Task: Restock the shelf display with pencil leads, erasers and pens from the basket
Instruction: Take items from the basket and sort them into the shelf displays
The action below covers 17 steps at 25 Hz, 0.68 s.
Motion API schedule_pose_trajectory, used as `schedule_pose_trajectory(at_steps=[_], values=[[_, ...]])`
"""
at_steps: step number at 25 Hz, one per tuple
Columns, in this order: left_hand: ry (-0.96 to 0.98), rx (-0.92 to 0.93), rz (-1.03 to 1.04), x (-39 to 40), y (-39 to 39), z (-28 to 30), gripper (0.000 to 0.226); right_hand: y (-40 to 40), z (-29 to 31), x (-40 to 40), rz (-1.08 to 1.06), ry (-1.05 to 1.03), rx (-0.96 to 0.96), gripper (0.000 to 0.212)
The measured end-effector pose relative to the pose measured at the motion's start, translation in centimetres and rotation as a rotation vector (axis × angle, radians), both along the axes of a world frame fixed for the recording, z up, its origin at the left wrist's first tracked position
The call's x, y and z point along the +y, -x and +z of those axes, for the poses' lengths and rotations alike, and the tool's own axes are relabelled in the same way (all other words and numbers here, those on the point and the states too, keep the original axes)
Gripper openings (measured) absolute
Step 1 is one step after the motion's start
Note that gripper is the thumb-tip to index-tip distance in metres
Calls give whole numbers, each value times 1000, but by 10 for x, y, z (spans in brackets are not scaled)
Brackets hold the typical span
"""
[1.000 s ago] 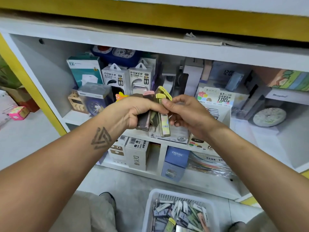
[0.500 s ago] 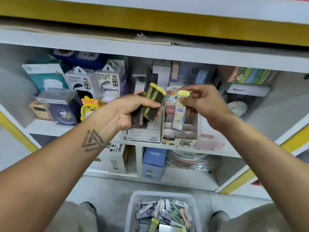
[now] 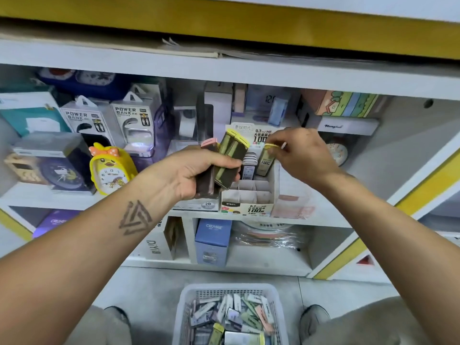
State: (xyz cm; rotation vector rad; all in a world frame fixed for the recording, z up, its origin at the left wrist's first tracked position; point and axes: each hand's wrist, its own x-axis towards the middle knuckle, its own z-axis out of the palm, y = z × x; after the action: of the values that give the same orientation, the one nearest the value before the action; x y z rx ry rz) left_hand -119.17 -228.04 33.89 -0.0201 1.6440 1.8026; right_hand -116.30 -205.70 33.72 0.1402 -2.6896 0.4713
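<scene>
Slim yellow-capped pencil-lead case, upright in a back slot of the white cardboard display box on the middle shelf. Right hand pinches its cap with curled fingertips. Left hand grips a fanned bundle of dark lead cases, yellow and pink caps up, just left of the box. White plastic basket of mixed cases on the floor below. Yellow duck alarm clock farther left.

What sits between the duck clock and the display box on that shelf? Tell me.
In the head view, the left hand, gripping a bundle of lead cases, lies between the duck clock and the display box.
</scene>
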Motion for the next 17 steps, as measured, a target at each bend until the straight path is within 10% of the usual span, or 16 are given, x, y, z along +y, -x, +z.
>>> schedule_pose_trajectory(at_steps=[8, 13, 17], values=[[-28, 13, -33, 2, -3, -2, 25, 2, -7, -6, -23, -152, -10, 20], [-95, 8, -80, 4, -7, -4, 25, -3, 8, -28, 85, 832, -297, 23], [-114, -28, -21, 4, -5, -4, 27, -3, 13, -27, 40, 1010, -308, 22]])
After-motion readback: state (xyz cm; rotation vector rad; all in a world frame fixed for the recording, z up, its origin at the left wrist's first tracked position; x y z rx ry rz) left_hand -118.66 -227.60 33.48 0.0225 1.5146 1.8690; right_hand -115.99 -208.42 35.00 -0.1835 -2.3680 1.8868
